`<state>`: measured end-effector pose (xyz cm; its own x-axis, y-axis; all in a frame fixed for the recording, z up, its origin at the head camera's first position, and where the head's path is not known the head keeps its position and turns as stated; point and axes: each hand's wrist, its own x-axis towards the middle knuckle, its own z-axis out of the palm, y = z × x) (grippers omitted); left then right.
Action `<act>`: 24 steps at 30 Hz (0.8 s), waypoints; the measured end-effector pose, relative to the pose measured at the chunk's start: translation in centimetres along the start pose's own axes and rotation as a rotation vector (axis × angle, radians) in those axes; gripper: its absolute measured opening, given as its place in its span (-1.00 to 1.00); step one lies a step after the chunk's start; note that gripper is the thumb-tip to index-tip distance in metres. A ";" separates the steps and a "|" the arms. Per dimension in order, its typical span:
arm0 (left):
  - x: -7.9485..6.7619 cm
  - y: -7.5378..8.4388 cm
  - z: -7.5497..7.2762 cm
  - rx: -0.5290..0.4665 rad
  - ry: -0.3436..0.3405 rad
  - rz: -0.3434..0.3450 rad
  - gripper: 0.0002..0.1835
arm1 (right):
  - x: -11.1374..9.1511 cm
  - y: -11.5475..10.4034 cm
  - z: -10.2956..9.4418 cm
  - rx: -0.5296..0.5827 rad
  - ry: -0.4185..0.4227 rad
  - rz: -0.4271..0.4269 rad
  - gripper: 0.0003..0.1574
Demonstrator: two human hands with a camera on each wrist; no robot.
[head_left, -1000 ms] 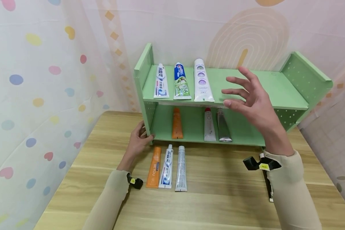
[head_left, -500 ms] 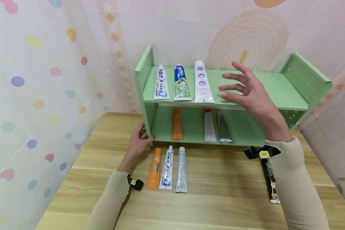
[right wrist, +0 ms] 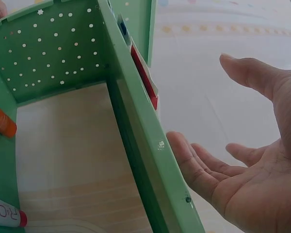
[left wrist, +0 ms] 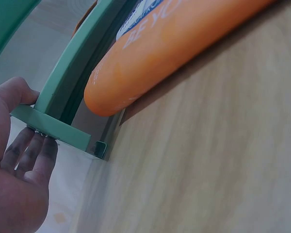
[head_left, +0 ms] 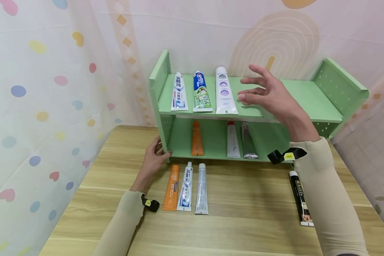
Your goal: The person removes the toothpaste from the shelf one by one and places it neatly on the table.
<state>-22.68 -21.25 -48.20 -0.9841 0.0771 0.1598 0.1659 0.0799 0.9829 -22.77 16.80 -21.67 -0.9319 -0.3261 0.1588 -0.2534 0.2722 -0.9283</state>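
Note:
My left hand grips the lower left side panel of a green two-tier shelf; in the left wrist view the thumb and fingers lie on opposite sides of the panel. Over the upper tier, my right hand is spread and holds nothing. Its thumb tip is just right of a white toothpaste tube with purple circles. Left of that tube lie a blue-green toothpaste tube and a white-and-blue toothpaste tube. On the lower tier lie an orange tube, a white red-capped tube and a dark silver tube.
On the wooden table before the shelf lie an orange BE YOU tube, a white-and-blue tube and a plain white tube. A black tube is partly hidden by the right sleeve. A patterned curtain hangs behind.
My right hand has moved left and a little upward over the upper tier, nearer the white tube with purple circles. More of the black tube now shows. The left hand has stayed put.

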 end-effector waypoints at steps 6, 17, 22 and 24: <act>0.1 0.0 -0.1 0.002 0.000 0.007 -0.17 | 1.2 -0.5 0.1 -0.070 -0.019 0.086 0.26; 0.0 0.1 0.0 -0.001 0.003 0.009 -0.18 | 3.7 -0.7 0.6 -0.177 -0.057 0.233 0.27; 0.0 0.1 0.0 0.006 0.007 0.011 -0.18 | 4.5 -0.8 1.0 -0.193 -0.062 0.264 0.28; -0.1 0.1 0.0 0.009 0.013 0.007 -0.18 | 4.8 -0.9 1.2 -0.210 -0.063 0.276 0.28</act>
<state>-22.58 -21.26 -48.13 -0.9837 0.0644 0.1677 0.1730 0.0888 0.9809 -26.69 13.88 -20.50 -0.9566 -0.2675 -0.1159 -0.0478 0.5362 -0.8428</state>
